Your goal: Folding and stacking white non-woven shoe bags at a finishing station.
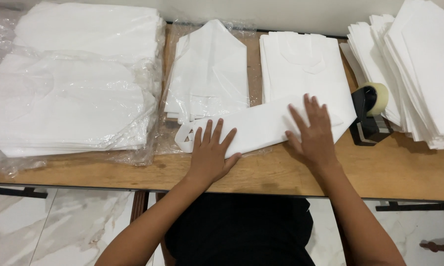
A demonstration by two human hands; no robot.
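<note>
A white bag [261, 125], folded into a long narrow strip, lies across the front of the wooden table [133, 170], its handle loop at the left end. My left hand [211, 152] presses flat on the strip's left part, fingers spread. My right hand [313, 130] presses flat on its right part, fingers apart. Neither hand grips anything. The strip's right end overlaps a flat stack of white bags [305, 69] behind it.
A black tape dispenser [369, 113] with a roll of clear tape stands right of my right hand. Plastic-wrapped bundles of white bags [69, 93] fill the left. An open pack [209, 74] lies in the middle back. A fanned stack [419, 64] sits at far right.
</note>
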